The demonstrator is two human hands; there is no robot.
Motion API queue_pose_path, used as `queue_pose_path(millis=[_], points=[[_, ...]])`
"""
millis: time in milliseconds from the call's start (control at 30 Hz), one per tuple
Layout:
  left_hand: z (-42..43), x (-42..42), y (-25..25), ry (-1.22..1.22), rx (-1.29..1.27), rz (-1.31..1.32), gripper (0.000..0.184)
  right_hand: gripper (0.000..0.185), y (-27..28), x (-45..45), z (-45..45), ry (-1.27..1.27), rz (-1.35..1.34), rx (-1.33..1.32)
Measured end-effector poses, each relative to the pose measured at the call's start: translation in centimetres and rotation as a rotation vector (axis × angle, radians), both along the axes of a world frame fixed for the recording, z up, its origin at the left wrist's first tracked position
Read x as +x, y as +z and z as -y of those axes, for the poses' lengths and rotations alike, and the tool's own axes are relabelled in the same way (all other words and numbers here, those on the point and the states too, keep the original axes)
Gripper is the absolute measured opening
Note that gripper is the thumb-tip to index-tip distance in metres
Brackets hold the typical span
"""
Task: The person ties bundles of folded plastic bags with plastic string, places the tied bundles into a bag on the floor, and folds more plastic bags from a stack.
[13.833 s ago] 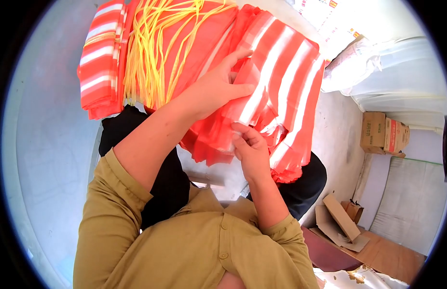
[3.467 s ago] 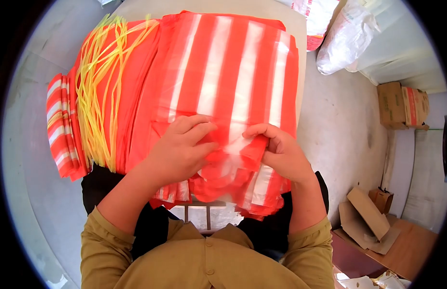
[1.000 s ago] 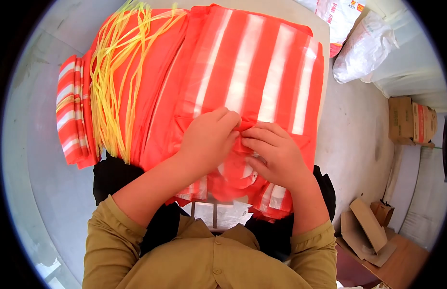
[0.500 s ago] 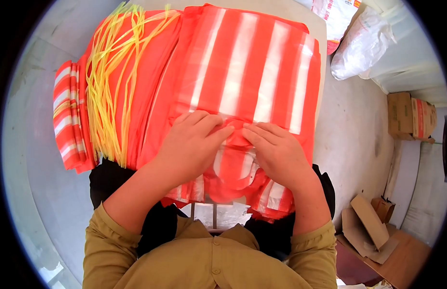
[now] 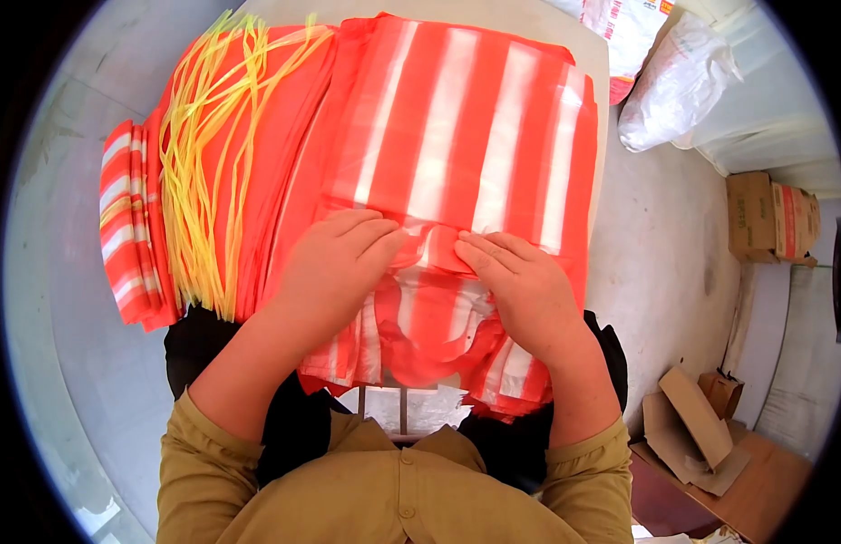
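Note:
A stack of red-and-white striped plastic bags (image 5: 452,127) lies before me. The near end of the top bag is bunched into a folded band, with its handles hanging toward my lap. My left hand (image 5: 343,258) is closed on the left part of this fold, fingers together and thumb tucked out of sight. On the right part of the fold, my right hand (image 5: 527,286) presses with its fingers together, and its thumb is hidden too. A short stretch of folded plastic shows between the two hands.
Yellow plastic strips (image 5: 207,172) lie over red folded bags on the left, beside a striped folded bundle (image 5: 128,218). White sacks (image 5: 679,86) stand at the upper right. A cardboard box (image 5: 753,218) and opened cardboard (image 5: 697,422) are farther right.
My left hand has shifted a little left, away from my right hand, and its thumb has gone out of sight. More folded plastic shows between the hands. My right hand has hardly moved.

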State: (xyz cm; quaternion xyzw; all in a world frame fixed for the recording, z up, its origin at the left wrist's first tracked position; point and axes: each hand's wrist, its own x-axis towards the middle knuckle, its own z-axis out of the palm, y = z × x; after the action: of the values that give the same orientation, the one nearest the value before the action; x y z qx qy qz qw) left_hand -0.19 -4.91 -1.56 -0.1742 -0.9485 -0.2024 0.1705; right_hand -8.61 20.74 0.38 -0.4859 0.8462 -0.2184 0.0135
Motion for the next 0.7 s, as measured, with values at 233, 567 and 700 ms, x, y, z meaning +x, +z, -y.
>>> queue_pose_path(millis=[233,567,700], points=[[1.5,1.5,2.4,-0.016,0.054,0.389,0.027,0.045,3.3,0.2,-0.7,0.012,0.338,0.132],[3.5,1.8,2.8,0.059,0.319,0.538,0.021,0.033,1.9,-2.1,-1.7,-0.073,0.846,0.024],[2.8,1.4,3.0,0.235,0.485,0.667,0.017,0.035,1.4,-2.4,-2.2,-0.222,0.948,-0.045]])
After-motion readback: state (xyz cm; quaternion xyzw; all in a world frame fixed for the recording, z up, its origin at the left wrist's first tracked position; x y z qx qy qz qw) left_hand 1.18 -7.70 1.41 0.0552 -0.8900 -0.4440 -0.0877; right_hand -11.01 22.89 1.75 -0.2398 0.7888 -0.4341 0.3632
